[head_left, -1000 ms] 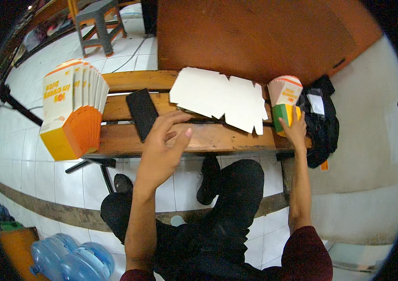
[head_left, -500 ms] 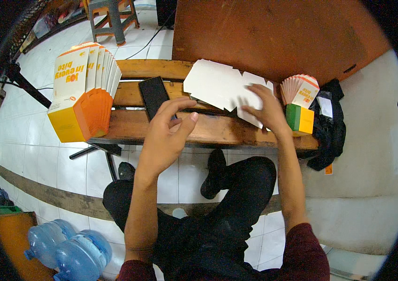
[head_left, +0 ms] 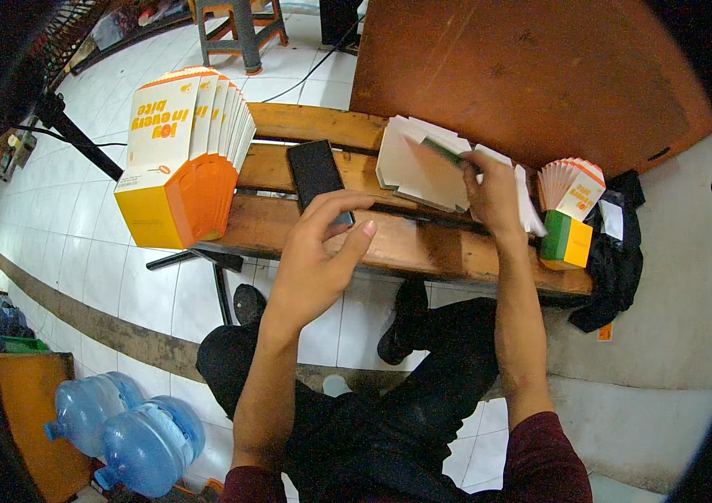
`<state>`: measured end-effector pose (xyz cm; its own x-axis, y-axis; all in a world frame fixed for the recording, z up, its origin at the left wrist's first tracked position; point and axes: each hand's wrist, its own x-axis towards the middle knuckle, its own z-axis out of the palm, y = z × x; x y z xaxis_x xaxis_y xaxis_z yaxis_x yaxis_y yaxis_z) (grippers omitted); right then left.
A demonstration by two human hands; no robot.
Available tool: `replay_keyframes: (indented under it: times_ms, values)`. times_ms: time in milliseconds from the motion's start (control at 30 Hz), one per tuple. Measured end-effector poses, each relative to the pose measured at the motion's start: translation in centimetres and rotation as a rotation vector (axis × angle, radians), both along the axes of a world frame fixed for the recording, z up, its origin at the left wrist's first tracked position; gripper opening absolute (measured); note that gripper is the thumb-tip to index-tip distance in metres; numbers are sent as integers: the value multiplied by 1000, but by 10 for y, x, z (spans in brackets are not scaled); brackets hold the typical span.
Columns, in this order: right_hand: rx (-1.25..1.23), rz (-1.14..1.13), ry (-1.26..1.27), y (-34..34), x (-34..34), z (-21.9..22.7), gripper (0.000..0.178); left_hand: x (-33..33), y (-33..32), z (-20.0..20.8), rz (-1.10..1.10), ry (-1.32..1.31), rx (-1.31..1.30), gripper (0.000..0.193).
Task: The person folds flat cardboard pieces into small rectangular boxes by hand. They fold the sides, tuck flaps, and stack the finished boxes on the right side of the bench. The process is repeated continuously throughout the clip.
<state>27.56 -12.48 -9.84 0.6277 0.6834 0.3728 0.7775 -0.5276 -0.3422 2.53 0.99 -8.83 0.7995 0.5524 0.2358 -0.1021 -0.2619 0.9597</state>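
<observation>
My right hand (head_left: 494,197) is closed on the edge of a flat carton blank (head_left: 443,150), which is tilted up and blurred, with a green strip showing. It is above a pile of white carton blanks (head_left: 406,168) on the wooden bench (head_left: 289,243). Nothing is in my left hand (head_left: 318,264). It hovers over the bench's near edge, thumb and fingers apart, just in front of a black phone (head_left: 314,172). On the left end stands a fanned stack of white, orange and yellow cartons (head_left: 163,159). A smaller fanned stack (head_left: 572,191) with a green and yellow base sits at the right end.
Dark cloth (head_left: 620,268) hangs at the bench's right end beside the wall. A brown board (head_left: 524,75) stands behind the bench. Two blue water jugs (head_left: 150,444) lie at lower left. A plastic stool (head_left: 243,33) is on the tiled floor beyond.
My right hand has closed on one blank and raised its edge off the pile, tilting it. My left hand keeps its open shape. The whole view has shifted slightly.
</observation>
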Motion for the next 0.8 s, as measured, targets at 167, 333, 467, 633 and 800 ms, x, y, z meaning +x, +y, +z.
replay_keyframes:
  times_ms: [167,333,467,633,800]
  values:
    - [219,353,55,-14,-51,47,9,10,-4,-4,311,-145,386,42]
    - [179,341,-155,-3,-83,49,19,18,-10,-17,106,-149,123,22]
    - [272,414,-78,-1,-89,47,20,25,-19,-20,182,-190,76,13]
    - [322,365,-108,1,-89,44,22,26,-24,-13,134,-222,252,14]
    - [413,392,-41,0,-92,41,22,24,-25,-8,191,-181,142,14]
